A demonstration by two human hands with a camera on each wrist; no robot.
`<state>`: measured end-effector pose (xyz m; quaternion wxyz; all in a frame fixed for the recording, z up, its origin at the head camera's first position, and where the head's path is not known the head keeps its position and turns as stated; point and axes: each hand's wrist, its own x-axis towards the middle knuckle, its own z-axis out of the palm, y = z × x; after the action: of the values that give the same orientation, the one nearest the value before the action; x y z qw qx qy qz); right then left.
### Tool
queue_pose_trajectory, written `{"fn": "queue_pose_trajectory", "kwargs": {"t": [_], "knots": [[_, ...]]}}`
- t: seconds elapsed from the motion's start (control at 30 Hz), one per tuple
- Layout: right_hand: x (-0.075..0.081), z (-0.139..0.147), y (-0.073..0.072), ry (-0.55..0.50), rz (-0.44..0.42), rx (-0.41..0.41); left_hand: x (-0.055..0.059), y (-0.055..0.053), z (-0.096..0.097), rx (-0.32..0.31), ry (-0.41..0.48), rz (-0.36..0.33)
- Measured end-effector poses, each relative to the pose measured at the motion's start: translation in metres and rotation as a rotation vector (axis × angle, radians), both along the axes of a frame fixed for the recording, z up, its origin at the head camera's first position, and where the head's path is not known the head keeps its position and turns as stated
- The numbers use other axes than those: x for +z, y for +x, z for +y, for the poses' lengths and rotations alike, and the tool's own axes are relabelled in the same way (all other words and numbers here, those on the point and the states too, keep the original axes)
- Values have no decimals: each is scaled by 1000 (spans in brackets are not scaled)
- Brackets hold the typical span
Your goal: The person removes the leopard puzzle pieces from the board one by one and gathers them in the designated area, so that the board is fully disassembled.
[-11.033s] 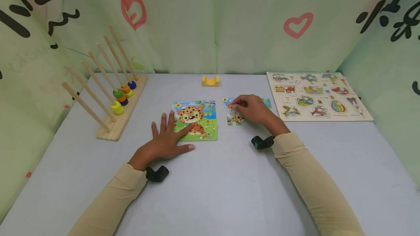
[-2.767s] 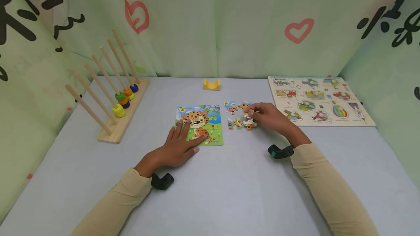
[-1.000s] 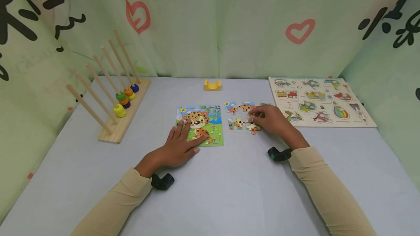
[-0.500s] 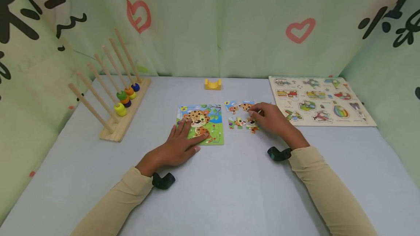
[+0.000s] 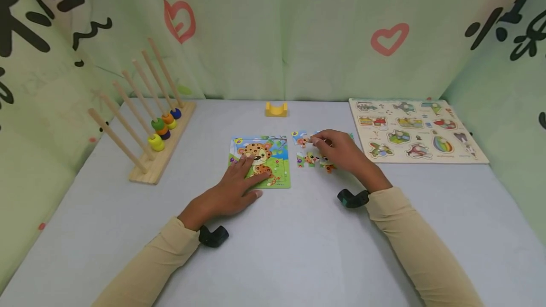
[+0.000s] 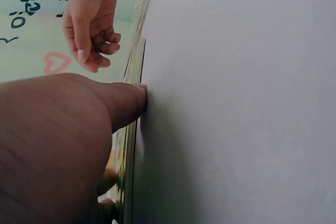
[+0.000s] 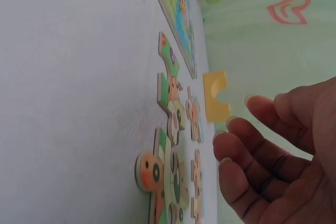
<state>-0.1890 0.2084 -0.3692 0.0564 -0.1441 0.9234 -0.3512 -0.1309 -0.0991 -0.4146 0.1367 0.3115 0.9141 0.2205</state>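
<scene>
My left hand (image 5: pixel 228 192) rests with fingers spread on the lower left part of a square leopard picture puzzle board (image 5: pixel 279 155). In the left wrist view its thumb (image 6: pixel 128 103) lies along the board's edge. Right of the board, my right hand (image 5: pixel 341 150) hovers over loose jigsaw pieces, fingers loosely bent; no piece shows between them in the right wrist view. Its fingertips are right by an upper-left piece with an ear (image 5: pixel 302 140). Below lie a green flowered piece (image 5: pixel 300 159) and an orange-and-green piece (image 5: pixel 329 168). The hand covers part of the upper row.
At the left stands a wooden peg rack (image 5: pixel 159 167) with several coloured beads on its pegs. A yellow notched block (image 5: pixel 276 110) sits near the back edge. A large picture peg board (image 5: pixel 426 158) lies at the back right. Green curtains (image 5: pixel 324 37) enclose the table.
Over the last half second my right hand has shifted left and away from me, from the lower right pieces to the upper row. Since the earliest frame, more pieces show in the lower row.
</scene>
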Motion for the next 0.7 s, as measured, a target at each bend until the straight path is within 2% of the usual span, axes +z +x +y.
{"fn": "queue_pose_trajectory", "kwargs": {"t": [0.27, 0.4, 0.53, 0.7], "knots": [[6, -24, 0, -26, -7, 58, 2, 2, 2, -22, -39, 33], [8, -34, -1, -17, -51, 83, 5, 4, 3, -23, -70, 35], [9, -43, -2, -19, -90, 75, 8, 7, 3, -12, -92, 23], [5, -50, -5, -34, -95, 72, 11, 9, 3, -23, -81, 48]]}}
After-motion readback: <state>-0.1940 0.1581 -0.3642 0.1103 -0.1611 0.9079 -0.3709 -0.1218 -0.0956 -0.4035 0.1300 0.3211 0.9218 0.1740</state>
